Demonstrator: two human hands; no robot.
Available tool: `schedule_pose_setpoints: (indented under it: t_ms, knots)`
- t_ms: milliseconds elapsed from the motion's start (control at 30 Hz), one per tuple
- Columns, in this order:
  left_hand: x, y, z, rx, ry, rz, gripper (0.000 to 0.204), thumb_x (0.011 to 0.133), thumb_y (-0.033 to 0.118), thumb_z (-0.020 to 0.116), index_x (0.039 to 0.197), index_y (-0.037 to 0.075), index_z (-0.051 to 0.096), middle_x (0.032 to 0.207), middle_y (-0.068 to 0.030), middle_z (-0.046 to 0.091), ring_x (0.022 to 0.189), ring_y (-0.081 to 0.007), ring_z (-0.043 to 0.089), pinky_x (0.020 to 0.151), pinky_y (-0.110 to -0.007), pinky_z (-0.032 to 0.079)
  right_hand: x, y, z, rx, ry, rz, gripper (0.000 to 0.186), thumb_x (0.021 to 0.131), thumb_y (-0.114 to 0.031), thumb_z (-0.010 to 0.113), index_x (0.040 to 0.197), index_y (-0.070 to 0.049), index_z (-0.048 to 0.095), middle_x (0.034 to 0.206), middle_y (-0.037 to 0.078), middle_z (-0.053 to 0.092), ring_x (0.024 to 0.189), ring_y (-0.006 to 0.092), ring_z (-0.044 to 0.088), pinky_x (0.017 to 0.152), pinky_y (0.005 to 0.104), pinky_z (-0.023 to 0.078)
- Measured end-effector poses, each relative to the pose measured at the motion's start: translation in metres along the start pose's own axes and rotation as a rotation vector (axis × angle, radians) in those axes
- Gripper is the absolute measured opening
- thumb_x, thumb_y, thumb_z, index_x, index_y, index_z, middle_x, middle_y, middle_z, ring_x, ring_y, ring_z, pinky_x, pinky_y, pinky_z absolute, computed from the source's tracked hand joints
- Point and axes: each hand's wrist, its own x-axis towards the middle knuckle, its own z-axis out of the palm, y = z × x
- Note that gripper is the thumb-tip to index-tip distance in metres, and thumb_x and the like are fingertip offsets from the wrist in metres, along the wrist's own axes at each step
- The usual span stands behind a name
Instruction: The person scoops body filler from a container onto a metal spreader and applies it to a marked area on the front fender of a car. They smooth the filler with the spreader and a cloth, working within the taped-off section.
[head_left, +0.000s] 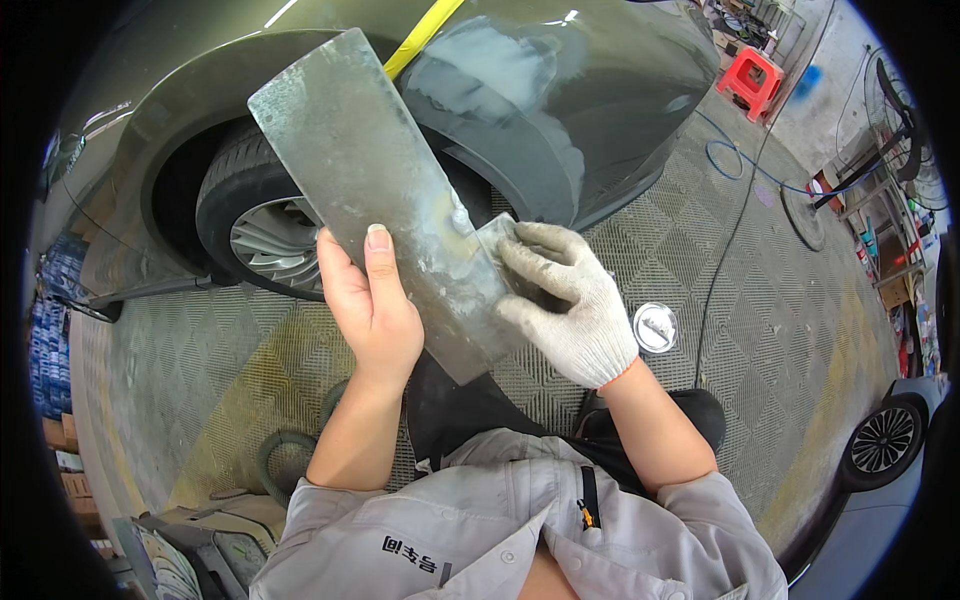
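Note:
My bare left hand (372, 315) grips a long grey metal putty board (350, 130) by its edge, with the thumb lying on top. The board is tilted and smeared, with a small pale lump of putty (460, 218) near its right edge. On my right hand (570, 305) is a white knit glove, dusty at the fingers. Its fingers close on a small flat putty scraper (496, 236), whose blade meets the board's right edge beside the lump. Beyond the board, the dark green car's rear panel (640, 70) carries whitish and grey filler patches (480, 75).
The car's wheel (270, 235) stands left of the board. Yellow masking tape (425, 35) runs up the body. A round tin lid (655, 328) lies on the grated floor, right of my glove. A red stool (750, 82), a hose (725, 160) and a fan (895, 130) are farther right.

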Motion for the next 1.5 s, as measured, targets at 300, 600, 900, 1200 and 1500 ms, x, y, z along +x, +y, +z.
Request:
schedule_pose_setpoints:
  t_ms: [300,600,900,1200,1500]
  knots:
    - [-0.003,-0.007,-0.008,0.265,-0.032,0.119,0.023,0.118,0.013,0.054,0.136,-0.002,0.055,0.128,-0.0088,0.065,0.113,-0.0129,0.060,0.104,-0.030,0.048,0.017,-0.029,-0.008,-0.465,0.174,-0.391,0.049,0.069,-0.012,0.085,0.118,-0.014,0.085,0.137,0.022,0.068,0.120,0.0422,0.067,0.104,0.0509,0.056]
    - [0.013,0.004,-0.062,0.377,0.244,0.258,0.024,0.119,0.015,0.053,0.135,-0.003,0.055,0.125,-0.0101,0.066,0.113,-0.0151,0.061,0.102,-0.030,0.049,0.036,-0.045,-0.036,-0.167,0.029,-0.063,0.079,0.074,-0.022,0.084,0.150,-0.005,0.068,0.145,0.018,0.061,0.130,0.0308,0.065,0.112,0.0420,0.053]
    - [-0.007,0.018,-0.086,0.263,0.330,0.192,0.030,0.120,0.020,0.052,0.139,-0.003,0.054,0.131,-0.0112,0.067,0.114,-0.0149,0.061,0.103,-0.031,0.050,0.115,-0.056,-0.009,-0.461,0.340,-0.149,0.063,0.088,-0.034,0.071,0.146,-0.007,0.071,0.144,0.028,0.064,0.127,0.0429,0.070,0.111,0.0451,0.057]
    - [-0.018,0.024,-0.105,0.270,0.371,0.143,0.032,0.120,0.022,0.053,0.140,-0.003,0.053,0.130,-0.0112,0.067,0.114,-0.0152,0.061,0.103,-0.032,0.051,0.145,-0.065,0.020,-0.570,0.425,-0.020,0.059,0.086,-0.037,0.073,0.140,-0.012,0.076,0.140,0.024,0.066,0.121,0.0420,0.072,0.107,0.0486,0.058]
    - [-0.022,0.029,-0.114,0.266,0.323,0.105,0.043,0.119,0.019,0.052,0.151,-0.008,0.046,0.141,-0.0174,0.062,0.124,-0.0193,0.060,0.108,-0.033,0.049,0.139,-0.071,0.033,-0.521,0.461,-0.024,0.052,0.087,-0.035,0.072,0.132,-0.010,0.077,0.140,0.028,0.065,0.120,0.0443,0.072,0.106,0.0491,0.059]
